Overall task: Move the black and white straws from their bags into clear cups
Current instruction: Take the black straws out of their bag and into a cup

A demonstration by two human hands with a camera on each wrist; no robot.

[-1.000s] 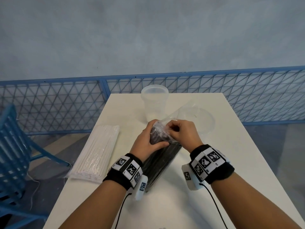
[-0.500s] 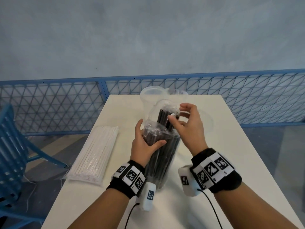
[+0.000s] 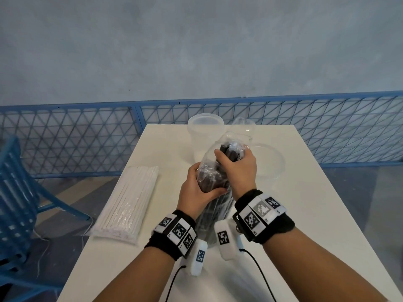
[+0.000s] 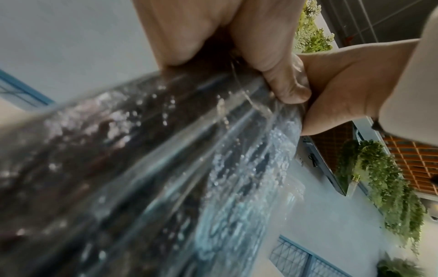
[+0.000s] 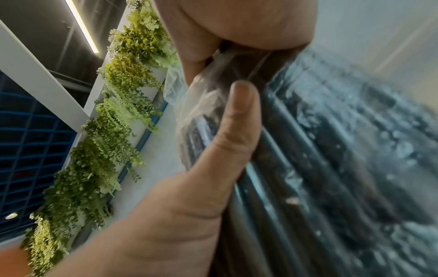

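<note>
From the head camera, no straws are in a cup yet: the tall cup point(image 3: 205, 136) and the wide cup point(image 3: 269, 162) stand bare at the table's point(image 3: 305, 214) far end, and the white straws point(image 3: 128, 201) lie bagged on the left. The black straws point(image 3: 229, 149) stand upright in their bag point(image 3: 209, 186). The left hand point(image 3: 196, 190) wraps the bag's middle; the right hand point(image 3: 237, 168) closes around the straw tops.

The left wrist camera shows fingers point(image 4: 282, 75) curled onto the plastic.

The right wrist camera shows the thumb point(image 5: 234, 120) pressing plastic and straws.

Right hand point(image 5: 201, 187), thumb and fingers point(image 5: 249, 22) around apparently black straws point(image 5: 296, 178) in blurred clear bag point(image 5: 379, 131).
</note>
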